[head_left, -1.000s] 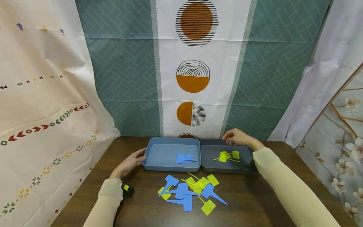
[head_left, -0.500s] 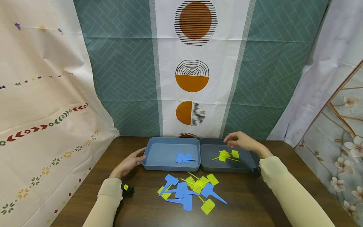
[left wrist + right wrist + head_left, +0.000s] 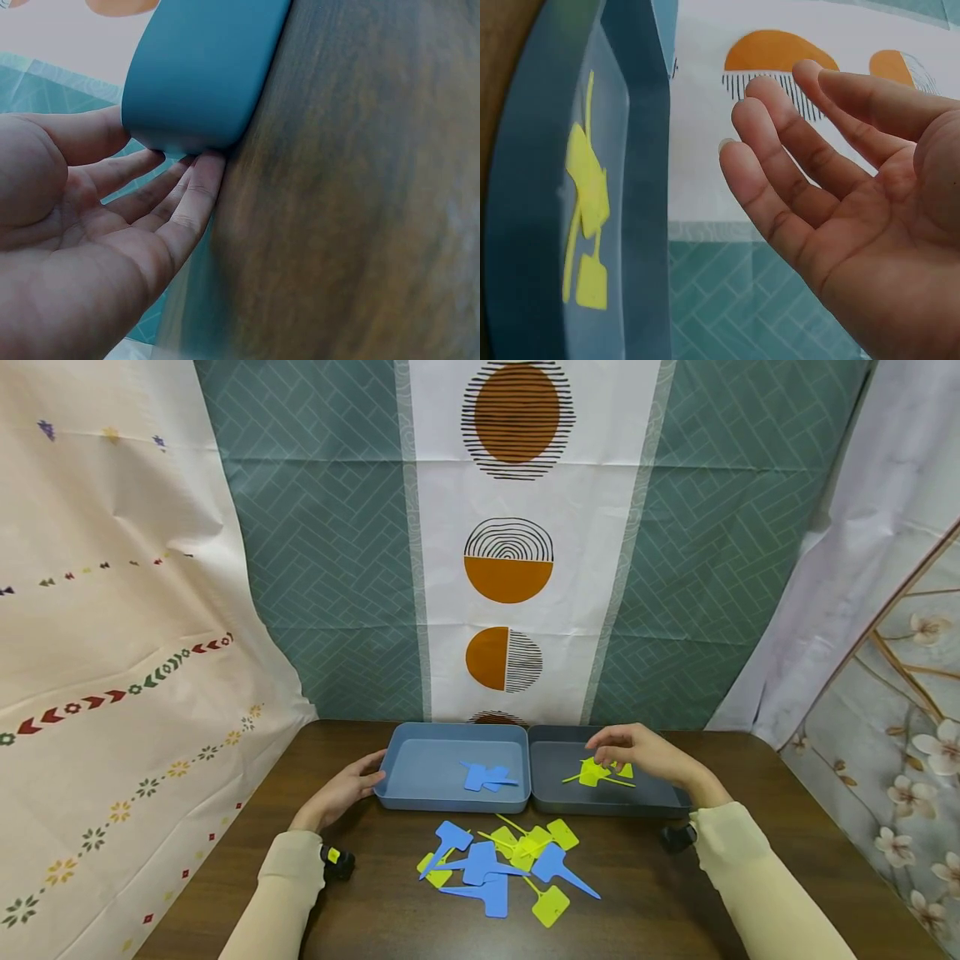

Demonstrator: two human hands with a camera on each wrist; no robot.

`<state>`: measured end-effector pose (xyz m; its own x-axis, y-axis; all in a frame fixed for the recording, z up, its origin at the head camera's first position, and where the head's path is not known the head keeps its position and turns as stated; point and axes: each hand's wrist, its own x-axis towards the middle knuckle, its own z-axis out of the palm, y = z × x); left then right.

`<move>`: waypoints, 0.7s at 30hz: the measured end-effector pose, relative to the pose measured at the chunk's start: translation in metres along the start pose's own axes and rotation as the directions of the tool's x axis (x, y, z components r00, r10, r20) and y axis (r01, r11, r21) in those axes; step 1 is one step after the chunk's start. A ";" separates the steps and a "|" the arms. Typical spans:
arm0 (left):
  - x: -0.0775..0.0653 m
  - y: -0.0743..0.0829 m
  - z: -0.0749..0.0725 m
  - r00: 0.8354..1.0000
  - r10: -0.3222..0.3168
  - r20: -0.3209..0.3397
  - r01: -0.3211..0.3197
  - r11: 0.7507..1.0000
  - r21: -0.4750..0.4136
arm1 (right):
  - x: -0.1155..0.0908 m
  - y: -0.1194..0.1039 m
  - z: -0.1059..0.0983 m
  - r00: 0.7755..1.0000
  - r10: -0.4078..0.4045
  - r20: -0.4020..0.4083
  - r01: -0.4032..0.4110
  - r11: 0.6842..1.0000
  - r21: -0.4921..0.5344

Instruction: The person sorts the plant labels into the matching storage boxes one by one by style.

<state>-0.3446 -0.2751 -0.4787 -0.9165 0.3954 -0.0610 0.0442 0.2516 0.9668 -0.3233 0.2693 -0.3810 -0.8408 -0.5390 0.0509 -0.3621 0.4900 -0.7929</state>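
My left hand (image 3: 341, 792) touches the left end of the light blue tray (image 3: 453, 803) with its fingertips. The left wrist view shows the thumb and fingers (image 3: 196, 199) against that tray's outer wall (image 3: 202, 82). Above the dark grey tray (image 3: 543, 756) hovers my right hand (image 3: 645, 753), fingers (image 3: 761, 184) loosely bent, holding nothing. Below it in that tray lie several yellow-green plant labels (image 3: 591, 773), partly covered by the hand in the head view. A few blue plant labels (image 3: 487, 778) lie in the light blue tray.
In front of the trays, a loose pile of blue labels (image 3: 480, 863) and yellow-green labels (image 3: 551, 906) lies on the dark wooden table (image 3: 630, 893). Patterned cloth (image 3: 337, 568) hangs behind the table. The two trays stand side by side.
My right hand has come down and nearer over the dark grey tray, now partly covering the yellow-green labels. My left hand has stayed at the light blue tray.
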 end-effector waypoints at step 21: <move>-0.001 0.003 0.002 1.000 -0.008 0.002 0.008 1.000 -0.002 | -0.010 0.000 0.047 0.987 -0.097 0.128 0.099 0.995 -0.008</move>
<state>-0.3432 -0.2732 -0.4761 -0.9158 0.3955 -0.0695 0.0357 0.2527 0.9669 -0.2957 0.2429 -0.4105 -0.7435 -0.6669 0.0495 -0.4464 0.4399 -0.7792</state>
